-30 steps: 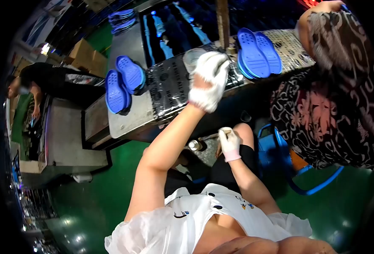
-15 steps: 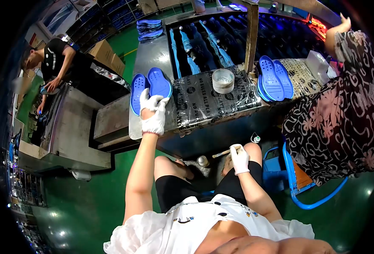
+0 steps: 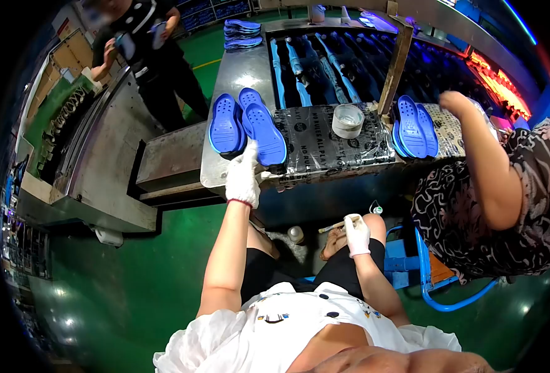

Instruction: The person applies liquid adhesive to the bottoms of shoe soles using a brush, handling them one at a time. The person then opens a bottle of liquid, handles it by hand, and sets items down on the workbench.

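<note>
My left hand [image 3: 244, 177], in a white knit glove, grips the heel end of a blue shoe sole [image 3: 265, 137] at the bench's near edge. That sole overlaps another blue sole [image 3: 251, 98] behind it, and a further blue sole [image 3: 224, 124] lies to its left. Over my lap, my right hand [image 3: 357, 235], also gloved, is closed round a thin brush-like stick [image 3: 332, 227]. A clear round cup [image 3: 348, 120] stands on the black wrapped mat [image 3: 309, 149].
More blue soles [image 3: 415, 127] lie right of the cup, beside a wooden post [image 3: 396, 68]. A conveyor [image 3: 318, 68] runs behind. One co-worker [image 3: 493, 186] sits at right; another [image 3: 147, 50] stands at back left. A small bottle [image 3: 295, 234] is below the bench.
The right-hand sole of the left group has come nearer the bench edge with my left hand, uncovering one behind it. The co-worker at left now stands upright; the seated co-worker's arm has come down.
</note>
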Tool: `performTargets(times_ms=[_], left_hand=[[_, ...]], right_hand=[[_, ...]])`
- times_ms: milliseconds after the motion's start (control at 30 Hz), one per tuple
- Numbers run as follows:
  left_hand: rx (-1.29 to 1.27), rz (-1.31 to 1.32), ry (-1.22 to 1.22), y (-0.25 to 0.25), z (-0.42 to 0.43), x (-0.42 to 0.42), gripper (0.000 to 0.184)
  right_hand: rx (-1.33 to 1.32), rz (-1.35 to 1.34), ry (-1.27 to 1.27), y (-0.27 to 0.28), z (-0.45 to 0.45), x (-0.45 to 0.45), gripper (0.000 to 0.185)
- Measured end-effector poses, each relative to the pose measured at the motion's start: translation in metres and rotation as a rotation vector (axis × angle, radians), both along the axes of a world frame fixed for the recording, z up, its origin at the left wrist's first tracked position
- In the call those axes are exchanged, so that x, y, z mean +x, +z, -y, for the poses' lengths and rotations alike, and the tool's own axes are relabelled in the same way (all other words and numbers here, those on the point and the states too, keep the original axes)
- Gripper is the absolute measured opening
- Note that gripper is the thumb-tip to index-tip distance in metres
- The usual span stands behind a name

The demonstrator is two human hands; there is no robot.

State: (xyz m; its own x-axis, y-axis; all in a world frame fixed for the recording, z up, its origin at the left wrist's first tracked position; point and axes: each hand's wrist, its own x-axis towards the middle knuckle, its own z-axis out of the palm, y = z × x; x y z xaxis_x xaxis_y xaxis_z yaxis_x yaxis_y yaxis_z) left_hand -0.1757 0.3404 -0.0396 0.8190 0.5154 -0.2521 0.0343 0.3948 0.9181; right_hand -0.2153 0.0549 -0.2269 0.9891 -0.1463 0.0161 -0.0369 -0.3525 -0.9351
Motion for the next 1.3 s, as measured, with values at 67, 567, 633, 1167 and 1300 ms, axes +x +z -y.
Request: performTargets(times_ms=[67,567,633,1167,1300], left_hand=[[0.235,-0.098,-0.003,-0.002,0.005,0.008,0.035],[0.376,0.222,0.174,0.012,0.077,-0.064,0.037],[0.376,0.244,0.189,0.015,0.088,-0.068,0.035],[0.311,0.344,0.176,0.002,0.095,-0.07,0.036],[0.264,0.284,0.135,0.011,0.098,-0.077,0.035]], right_hand=[[-0.027,0.027,0.003,-0.002,0.003,0.001,0.021],[0.447,0.591,0.044,0.186,-0.014,-0.042,0.017],[0.441,0.671,0.201,0.188,-0.021,-0.037,0.018],[-0.187,0.917,0.246,0.207,-0.018,-0.034,0.023],[-0.077,0.799,0.212,0.204,-0.02,-0.037,0.024]])
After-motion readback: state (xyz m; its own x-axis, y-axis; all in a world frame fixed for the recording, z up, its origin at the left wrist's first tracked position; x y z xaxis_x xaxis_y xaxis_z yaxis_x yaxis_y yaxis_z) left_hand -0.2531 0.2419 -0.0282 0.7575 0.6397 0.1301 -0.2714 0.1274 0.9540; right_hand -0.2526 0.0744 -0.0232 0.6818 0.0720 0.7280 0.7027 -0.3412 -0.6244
